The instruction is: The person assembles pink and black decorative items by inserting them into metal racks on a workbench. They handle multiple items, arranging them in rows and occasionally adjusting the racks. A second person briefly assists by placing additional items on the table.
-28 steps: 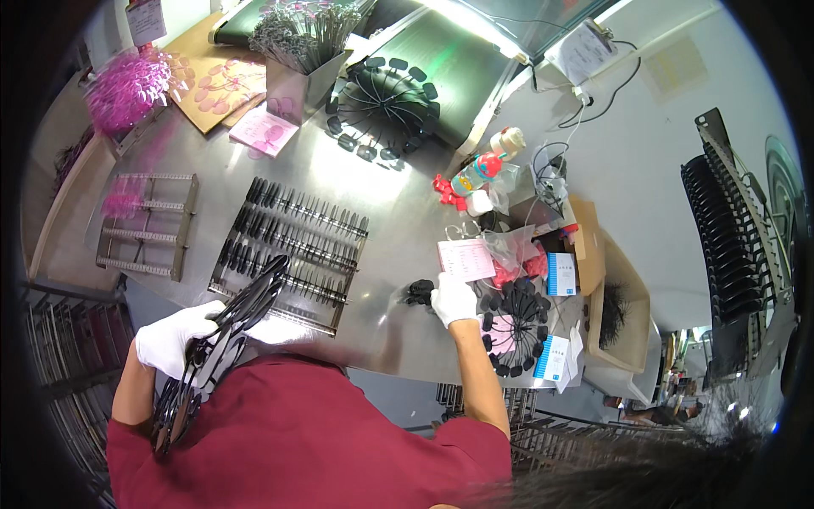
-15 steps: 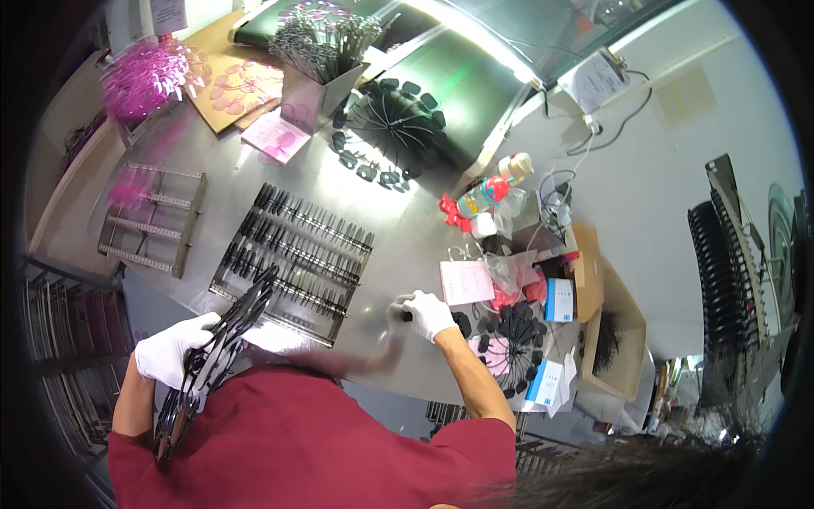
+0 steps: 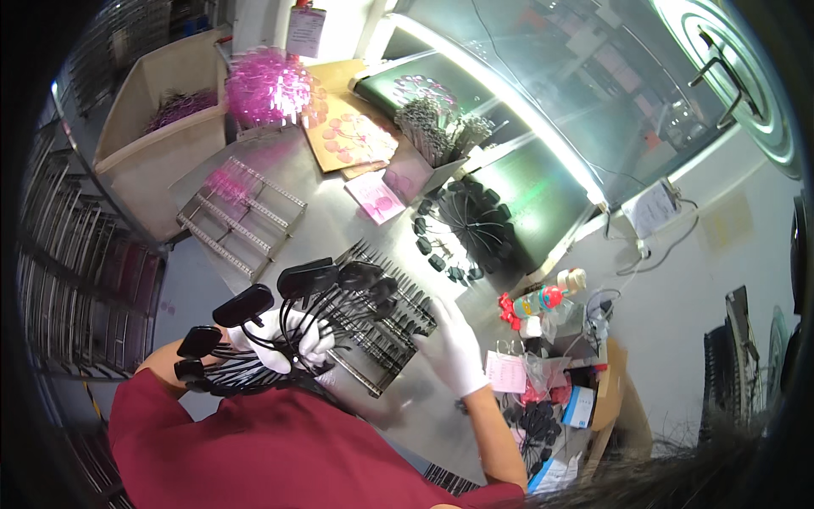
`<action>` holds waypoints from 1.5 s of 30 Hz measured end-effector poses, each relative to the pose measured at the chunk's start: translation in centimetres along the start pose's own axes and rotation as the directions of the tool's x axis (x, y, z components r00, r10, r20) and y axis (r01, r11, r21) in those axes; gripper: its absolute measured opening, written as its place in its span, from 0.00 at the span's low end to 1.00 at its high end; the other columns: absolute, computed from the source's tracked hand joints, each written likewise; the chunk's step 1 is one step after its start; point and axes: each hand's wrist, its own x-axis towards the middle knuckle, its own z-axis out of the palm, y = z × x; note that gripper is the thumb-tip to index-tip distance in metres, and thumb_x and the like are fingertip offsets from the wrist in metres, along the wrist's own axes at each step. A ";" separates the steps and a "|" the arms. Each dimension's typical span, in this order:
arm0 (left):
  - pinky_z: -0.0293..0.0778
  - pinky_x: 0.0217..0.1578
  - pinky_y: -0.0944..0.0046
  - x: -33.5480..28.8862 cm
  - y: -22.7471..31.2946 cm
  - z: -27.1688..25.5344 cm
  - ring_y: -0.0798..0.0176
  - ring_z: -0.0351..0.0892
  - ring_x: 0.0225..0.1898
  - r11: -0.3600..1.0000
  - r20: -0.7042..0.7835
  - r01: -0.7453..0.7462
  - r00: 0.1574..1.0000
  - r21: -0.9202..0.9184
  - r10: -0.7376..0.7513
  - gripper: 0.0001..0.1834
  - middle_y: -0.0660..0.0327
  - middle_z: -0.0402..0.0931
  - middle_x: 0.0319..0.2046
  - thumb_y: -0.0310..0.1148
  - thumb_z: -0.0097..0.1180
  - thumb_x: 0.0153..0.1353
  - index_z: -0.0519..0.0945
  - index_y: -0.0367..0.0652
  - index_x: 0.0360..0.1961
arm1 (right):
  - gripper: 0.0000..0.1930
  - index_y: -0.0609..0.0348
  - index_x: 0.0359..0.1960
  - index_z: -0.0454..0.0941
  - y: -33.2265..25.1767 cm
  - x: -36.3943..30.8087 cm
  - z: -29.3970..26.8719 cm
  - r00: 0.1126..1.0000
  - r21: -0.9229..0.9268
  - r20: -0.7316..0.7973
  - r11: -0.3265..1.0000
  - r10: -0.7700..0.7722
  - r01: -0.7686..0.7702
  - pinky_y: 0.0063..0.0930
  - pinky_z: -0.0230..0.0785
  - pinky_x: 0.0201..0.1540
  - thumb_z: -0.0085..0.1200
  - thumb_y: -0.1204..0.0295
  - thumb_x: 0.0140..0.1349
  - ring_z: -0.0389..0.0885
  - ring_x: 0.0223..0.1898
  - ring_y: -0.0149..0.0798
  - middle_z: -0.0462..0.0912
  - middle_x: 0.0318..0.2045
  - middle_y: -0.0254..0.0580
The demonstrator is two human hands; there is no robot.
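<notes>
My left hand (image 3: 284, 339), in a white glove, is closed round a bunch of black stemmed pieces (image 3: 246, 305). They have thin curved stems and flat, rounded black heads that fan out up and to the left. The bunch covers the near left part of a metal rack (image 3: 373, 388), which holds rows of slim black pieces (image 3: 394, 297). Also gloved, my right hand (image 3: 454, 348) is at the rack's right end, its fingers stretched out and the thumb apart. Whether its fingertips touch the rack pieces I cannot tell.
An unfilled metal rack (image 3: 246, 220) lies to the left. Farther back are pink stemmed pieces (image 3: 267, 89), a holder of metal pieces (image 3: 437, 136) and a ring of black-headed pieces (image 3: 466, 225). Bottles (image 3: 538, 301), a pink sheet (image 3: 506, 371) and blue-and-white boxes (image 3: 579, 407) are at the right.
My left hand has moved right and over the rack, with the black bunch now turned and fanned out. My right hand has come to the rack's right end. The whole view has shifted and turned.
</notes>
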 end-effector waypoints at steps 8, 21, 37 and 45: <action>0.72 0.51 0.55 -0.8 7.0 -0.5 0.50 0.74 0.50 0.537 0.103 0.219 0.857 0.815 -0.505 0.29 0.54 0.71 0.49 0.29 0.76 0.39 0.80 0.39 0.46 | 0.15 0.55 0.46 0.89 -9.2 2.6 3.2 0.802 0.048 0.596 0.995 0.037 -0.082 0.43 0.82 0.45 0.64 0.64 0.59 0.89 0.39 0.50 0.85 0.34 0.51; 0.74 0.45 0.54 -3.9 10.9 0.0 0.49 0.74 0.45 0.715 0.231 0.148 0.886 0.683 -0.403 0.20 0.52 0.73 0.47 0.32 0.78 0.49 0.82 0.41 0.41 | 0.28 0.58 0.59 0.83 -21.9 9.9 -1.9 0.772 -0.310 0.501 0.914 0.390 -0.261 0.45 0.85 0.45 0.69 0.58 0.59 0.92 0.40 0.56 0.87 0.49 0.59; 0.79 0.48 0.50 -5.3 8.3 7.7 0.44 0.81 0.44 -0.133 -0.220 0.177 0.850 0.975 -0.479 0.29 0.49 0.77 0.48 0.36 0.76 0.41 0.85 0.42 0.48 | 0.18 0.65 0.52 0.78 -22.3 -5.8 -3.1 0.687 -0.135 0.690 0.973 0.228 -0.188 0.50 0.84 0.37 0.57 0.74 0.59 0.89 0.36 0.61 0.86 0.45 0.59; 0.76 0.53 0.60 -9.1 2.9 11.3 0.63 0.79 0.47 0.534 -0.084 0.582 0.720 0.613 -0.689 0.37 0.59 0.82 0.45 0.25 0.77 0.41 0.80 0.38 0.57 | 0.20 0.60 0.57 0.79 -27.6 -3.9 -4.3 0.838 -0.489 -0.010 0.734 -0.546 0.472 0.30 0.79 0.27 0.58 0.73 0.62 0.88 0.33 0.37 0.82 0.43 0.39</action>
